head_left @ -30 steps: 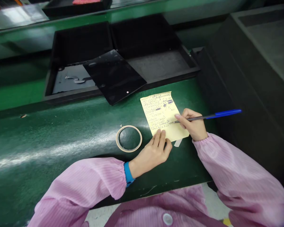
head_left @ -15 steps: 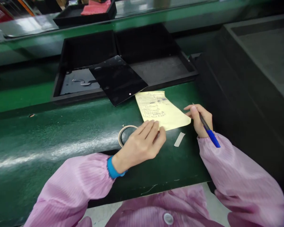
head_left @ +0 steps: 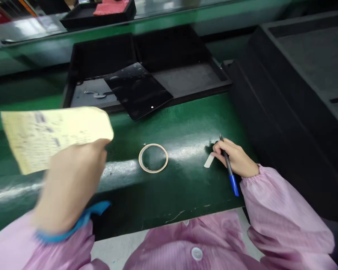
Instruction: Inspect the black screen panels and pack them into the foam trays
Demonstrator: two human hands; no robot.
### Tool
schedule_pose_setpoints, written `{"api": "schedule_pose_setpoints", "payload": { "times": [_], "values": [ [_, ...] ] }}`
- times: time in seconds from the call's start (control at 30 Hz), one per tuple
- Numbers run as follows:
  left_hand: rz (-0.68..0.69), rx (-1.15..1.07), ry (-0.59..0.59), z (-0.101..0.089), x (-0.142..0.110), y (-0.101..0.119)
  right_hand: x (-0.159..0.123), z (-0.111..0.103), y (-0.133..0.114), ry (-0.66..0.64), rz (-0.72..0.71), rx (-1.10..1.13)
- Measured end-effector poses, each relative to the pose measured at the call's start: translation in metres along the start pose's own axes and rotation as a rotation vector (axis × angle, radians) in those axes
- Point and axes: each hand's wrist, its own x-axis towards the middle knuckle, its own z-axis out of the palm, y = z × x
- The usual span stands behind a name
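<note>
My left hand [head_left: 73, 180], smeared by motion, is closed on a yellow sheet of paper [head_left: 64, 127] with handwriting, lifted off the bench at the left. My right hand [head_left: 235, 157] grips a pen [head_left: 228, 167] with a blue cap on its rear end, its tip pointing away from me. At the fingertips of that hand is a short strip of pale tape [head_left: 209, 160] on the green bench; whether the fingers pinch it I cannot tell. A thin tape roll [head_left: 166, 165] lies flat between my hands.
Beyond the roll, a black glass panel [head_left: 141, 92] leans on the front edge of a black tray [head_left: 197, 93]. In the tray's left part lies a grey plate [head_left: 86, 97] with a small cable. Stacked dark trays [head_left: 276, 93] stand at the right. Farther back is a tray with red packaging [head_left: 109, 7].
My left hand has picked the yellow paper up from the bench and swung it left. My right hand, still with the pen, has moved to the tape strip.
</note>
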Motion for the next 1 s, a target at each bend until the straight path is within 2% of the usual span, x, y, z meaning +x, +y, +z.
{"api": "schedule_pose_setpoints", "payload": {
  "times": [0.03, 0.07, 0.13, 0.17, 0.2, 0.27, 0.33, 0.37, 0.43, 0.6, 0.77, 0.83, 0.9, 1.0],
  "values": [
    [-0.028, 0.202, -0.185, 0.012, 0.013, 0.000, 0.000, -0.002, -0.003, -0.016, -0.024, 0.026],
    [-0.031, 0.306, -0.433, 0.022, 0.024, 0.002, 0.000, -0.005, -0.006, -0.014, -0.039, 0.065],
    [-0.075, 0.407, -0.583, 0.037, 0.037, 0.012, 0.002, -0.012, -0.016, 0.055, -0.043, 0.167],
    [-0.058, 0.394, -0.561, 0.042, 0.039, 0.019, 0.005, -0.015, -0.020, 0.123, -0.033, 0.219],
    [-0.009, 0.363, -0.465, 0.046, 0.038, 0.028, 0.009, -0.015, -0.025, 0.200, -0.013, 0.253],
    [0.188, 0.243, -0.217, 0.053, 0.030, 0.049, 0.021, -0.011, -0.029, 0.338, 0.035, 0.262],
    [0.418, 0.074, 0.020, 0.063, 0.019, 0.071, 0.035, 0.001, -0.027, 0.415, 0.090, 0.155],
    [0.499, 0.006, 0.089, 0.069, 0.015, 0.080, 0.041, 0.009, -0.023, 0.429, 0.114, 0.086],
    [0.582, -0.072, 0.142, 0.085, 0.009, 0.096, 0.051, 0.023, -0.014, 0.410, 0.137, -0.034],
    [0.689, -0.080, 0.090, 0.124, 0.009, 0.114, 0.058, 0.037, 0.002, 0.267, 0.091, -0.112],
    [0.675, -0.095, -0.110, 0.141, 0.008, 0.114, 0.057, 0.028, 0.016, 0.185, 0.084, -0.157],
    [0.670, -0.086, -0.168, 0.142, 0.008, 0.113, 0.054, 0.019, 0.028, 0.241, 0.131, -0.197],
    [0.675, -0.054, -0.181, 0.141, 0.007, 0.112, 0.052, 0.009, 0.037, 0.360, 0.204, -0.241],
    [0.674, -0.008, -0.160, 0.141, 0.006, 0.113, 0.052, 0.006, 0.035, 0.567, 0.314, -0.102]
  ]
}}
